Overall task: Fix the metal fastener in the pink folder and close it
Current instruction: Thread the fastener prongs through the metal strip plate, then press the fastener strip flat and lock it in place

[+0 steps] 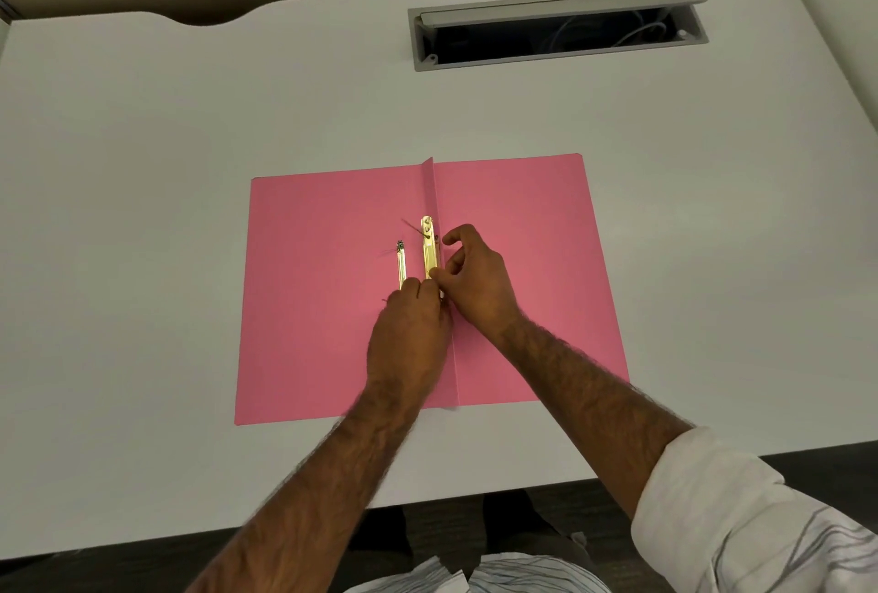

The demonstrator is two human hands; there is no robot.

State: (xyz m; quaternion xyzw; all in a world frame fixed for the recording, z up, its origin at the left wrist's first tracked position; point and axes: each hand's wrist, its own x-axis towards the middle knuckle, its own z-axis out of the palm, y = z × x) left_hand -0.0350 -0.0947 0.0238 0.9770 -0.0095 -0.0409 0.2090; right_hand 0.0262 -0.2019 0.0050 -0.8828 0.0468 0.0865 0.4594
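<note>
Smack in the middle of the white tabletop sits the pink folder, lying open and flat with both covers spread out left and right, and the spine fold standing up a bit as a ridge toward the far edge. Two gold metal pieces sit on the left cover right by the fold. The wider fastener bar lies just beside the ridge, running near to far, with small holes at its far end. The thinner gold strip lies parallel to it, a little to the left, not touching it as far as I can see.

Both hands are bunched together at the near ends of those pieces. The left hand is curled over, fingers closed down on the near end of the thin strip, covering that end completely. The right hand comes in from the right cover, thumb and fingertips pinched narrow on the near end of the wider bar, index finger arched up over the fold. Knuckles of the two hands are touching or nearly so, hard to say which.

Far right on the tabletop there's a grey cable tray with its lid flipped up, cables faintly visible inside. White rolled-up sleeve at the near right.
</note>
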